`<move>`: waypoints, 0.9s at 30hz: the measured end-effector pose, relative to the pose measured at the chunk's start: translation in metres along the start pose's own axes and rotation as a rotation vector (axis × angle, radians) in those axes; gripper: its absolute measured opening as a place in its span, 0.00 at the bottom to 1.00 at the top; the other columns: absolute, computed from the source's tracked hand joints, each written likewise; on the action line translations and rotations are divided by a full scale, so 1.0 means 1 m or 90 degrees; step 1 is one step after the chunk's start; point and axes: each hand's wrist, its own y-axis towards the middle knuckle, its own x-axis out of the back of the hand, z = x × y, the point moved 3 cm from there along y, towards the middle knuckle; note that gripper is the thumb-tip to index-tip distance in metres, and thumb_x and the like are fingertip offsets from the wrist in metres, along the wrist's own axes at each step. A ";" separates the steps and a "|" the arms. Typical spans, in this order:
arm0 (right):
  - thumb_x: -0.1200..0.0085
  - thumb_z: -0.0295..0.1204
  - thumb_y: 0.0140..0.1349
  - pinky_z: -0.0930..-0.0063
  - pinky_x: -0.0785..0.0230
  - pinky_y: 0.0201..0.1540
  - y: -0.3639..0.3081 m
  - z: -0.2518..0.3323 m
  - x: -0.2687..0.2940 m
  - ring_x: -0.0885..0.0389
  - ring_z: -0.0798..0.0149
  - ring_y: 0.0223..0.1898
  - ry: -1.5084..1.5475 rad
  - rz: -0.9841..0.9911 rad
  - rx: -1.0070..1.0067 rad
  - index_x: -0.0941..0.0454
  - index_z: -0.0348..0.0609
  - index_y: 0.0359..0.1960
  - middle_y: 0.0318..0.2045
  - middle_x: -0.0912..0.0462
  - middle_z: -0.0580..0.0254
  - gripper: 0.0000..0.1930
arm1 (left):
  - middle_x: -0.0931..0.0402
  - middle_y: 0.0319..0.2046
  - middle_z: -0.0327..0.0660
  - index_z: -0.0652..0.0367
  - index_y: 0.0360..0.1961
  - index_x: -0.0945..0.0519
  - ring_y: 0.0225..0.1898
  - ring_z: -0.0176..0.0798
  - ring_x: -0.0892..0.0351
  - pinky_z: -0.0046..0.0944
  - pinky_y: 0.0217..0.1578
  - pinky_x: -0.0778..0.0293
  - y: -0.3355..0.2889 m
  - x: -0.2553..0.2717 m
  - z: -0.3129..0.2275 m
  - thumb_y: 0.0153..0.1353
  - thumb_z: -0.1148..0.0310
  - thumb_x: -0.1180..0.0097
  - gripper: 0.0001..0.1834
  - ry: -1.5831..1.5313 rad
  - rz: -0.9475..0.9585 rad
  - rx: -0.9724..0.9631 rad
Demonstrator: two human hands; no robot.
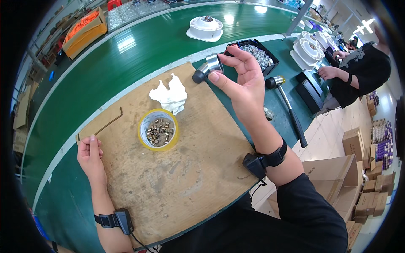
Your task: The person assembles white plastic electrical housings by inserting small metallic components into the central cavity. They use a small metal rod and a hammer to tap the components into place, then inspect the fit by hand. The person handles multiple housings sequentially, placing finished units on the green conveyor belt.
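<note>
My left hand pinches the long end of an L-shaped hex key near the left edge of a worn brown board. Raised over the board's far right corner, my right hand grips a short silver metal fitting with a dark round end between thumb and fingers. Between my hands, a yellow tape roll stands on the board and holds several small metal set screws. Beyond it lies a crumpled white tissue.
A hammer and a black box of small metal parts rest on the right. A white round housing sits on the green conveyor. Another person works at the far right. Cardboard boxes stand on the floor.
</note>
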 end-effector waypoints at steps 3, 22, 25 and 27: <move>0.32 0.21 0.56 0.69 0.23 0.55 -0.001 0.003 -0.008 0.20 0.62 0.53 0.189 0.001 -0.010 0.40 0.30 0.61 0.56 0.23 0.43 0.34 | 0.25 0.28 0.30 0.55 0.34 0.24 0.24 0.20 0.34 0.23 0.26 0.40 0.000 0.001 0.001 0.71 0.63 0.43 0.09 0.001 -0.001 -0.001; 0.68 0.65 0.70 0.62 0.34 0.51 -0.008 0.009 -0.009 0.28 0.71 0.36 0.786 0.369 -0.198 0.44 0.60 0.73 0.47 0.26 0.63 0.36 | 0.25 0.28 0.31 0.56 0.35 0.23 0.25 0.21 0.34 0.23 0.26 0.38 0.000 0.000 -0.001 0.71 0.64 0.43 0.09 0.012 -0.008 0.015; 0.70 0.71 0.65 0.64 0.35 0.46 -0.010 0.010 -0.009 0.30 0.71 0.32 0.800 0.430 -0.157 0.40 0.56 0.71 0.41 0.25 0.65 0.43 | 0.25 0.28 0.31 0.56 0.35 0.23 0.25 0.21 0.35 0.24 0.26 0.38 0.001 0.001 0.002 0.71 0.64 0.43 0.08 0.008 -0.007 0.015; 0.69 0.73 0.62 0.65 0.36 0.43 -0.011 0.012 -0.010 0.32 0.72 0.30 0.781 0.451 -0.140 0.38 0.52 0.70 0.36 0.26 0.66 0.46 | 0.25 0.28 0.31 0.56 0.36 0.23 0.24 0.21 0.35 0.24 0.26 0.38 0.002 0.001 0.004 0.71 0.64 0.43 0.08 0.002 -0.003 0.010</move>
